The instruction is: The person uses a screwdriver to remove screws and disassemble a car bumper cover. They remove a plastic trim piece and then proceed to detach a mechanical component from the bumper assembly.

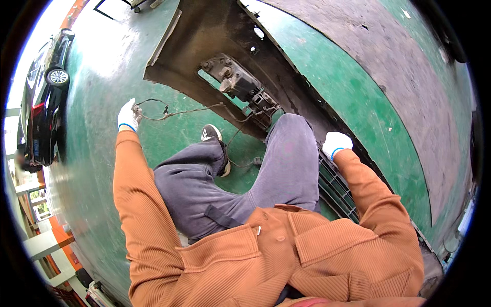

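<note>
A dark wiring harness (190, 111) runs from my left hand (131, 114), its white-gloved fingers closed on the cable's looped end. It leads across to the inside of a dark car bumper (192, 30), where a grimy lamp unit (230, 79) is mounted. Beside my right knee, my right hand (337, 143), also in a white glove, is closed at the bumper's edge. Its fingertips are hidden, so what they grip does not show. A black grille (337, 189) lies below that hand. On the floor between my feet and knee hangs a thin cable with a connector (257, 161).
My legs straddle the bumper's near side, one shoe (210, 133) on the green floor (92, 169). A black car (46, 97) stands at the far left. A grey strip (399, 77) crosses the floor on the right. A wheeled frame (134, 7) is at the top.
</note>
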`<state>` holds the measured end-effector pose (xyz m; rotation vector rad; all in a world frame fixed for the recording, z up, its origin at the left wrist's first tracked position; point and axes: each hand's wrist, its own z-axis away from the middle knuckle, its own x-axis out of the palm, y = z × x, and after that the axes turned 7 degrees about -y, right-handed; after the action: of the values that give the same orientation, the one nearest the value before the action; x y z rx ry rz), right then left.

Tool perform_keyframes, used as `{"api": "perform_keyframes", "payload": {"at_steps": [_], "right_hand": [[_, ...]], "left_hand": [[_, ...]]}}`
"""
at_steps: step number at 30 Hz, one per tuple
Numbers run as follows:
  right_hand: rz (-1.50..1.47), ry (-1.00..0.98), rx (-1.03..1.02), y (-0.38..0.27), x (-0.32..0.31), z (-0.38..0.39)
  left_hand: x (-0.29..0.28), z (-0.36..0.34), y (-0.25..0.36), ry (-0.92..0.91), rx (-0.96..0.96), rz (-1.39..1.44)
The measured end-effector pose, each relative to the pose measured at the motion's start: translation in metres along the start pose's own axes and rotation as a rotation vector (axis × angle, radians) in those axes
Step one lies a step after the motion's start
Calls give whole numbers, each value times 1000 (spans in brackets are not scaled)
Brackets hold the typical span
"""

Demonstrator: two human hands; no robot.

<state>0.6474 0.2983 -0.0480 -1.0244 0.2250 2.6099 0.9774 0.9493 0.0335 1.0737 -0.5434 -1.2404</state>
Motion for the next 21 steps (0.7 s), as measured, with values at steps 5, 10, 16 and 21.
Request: {"api": "perform_keyframes", "payload": {"at_steps": [5,10,16,21], "right_hand": [[-10,15,6,-7,4,1],[-19,11,19,-4,7,-2],[-35,-8,29,5,1,3],[-47,-9,13,-1,3,2]], "left_hand": [[-2,-7,-4,-20,18,-34],[4,-4,-6,-14,32,-42],[35,12,-5,-46,-22,-278],[9,-2,-4,-71,-42,-269]]}}
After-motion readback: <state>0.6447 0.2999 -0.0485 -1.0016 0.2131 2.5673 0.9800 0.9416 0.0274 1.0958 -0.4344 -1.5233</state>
